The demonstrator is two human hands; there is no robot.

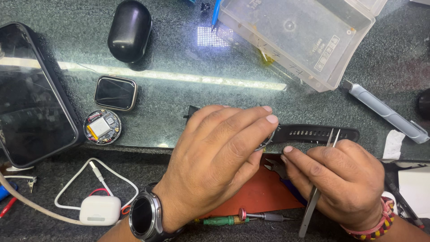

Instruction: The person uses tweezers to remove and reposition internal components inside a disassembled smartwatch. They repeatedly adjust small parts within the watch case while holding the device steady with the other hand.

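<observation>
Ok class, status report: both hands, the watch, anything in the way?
Left hand covers watch, gripping it. Right hand holds tweezers by the strap. Black cutters lie between hands.

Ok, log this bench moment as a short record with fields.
left hand: covers a watch with a black strap, fingertips on its case
right hand: holds metal tweezers, tips up near the strap
under the hands: red mat
bench left: square watch, opened round watch body, dark tablet
bench top: clear plastic box, black oval case
near edge: green screwdriver, white charger
</observation>
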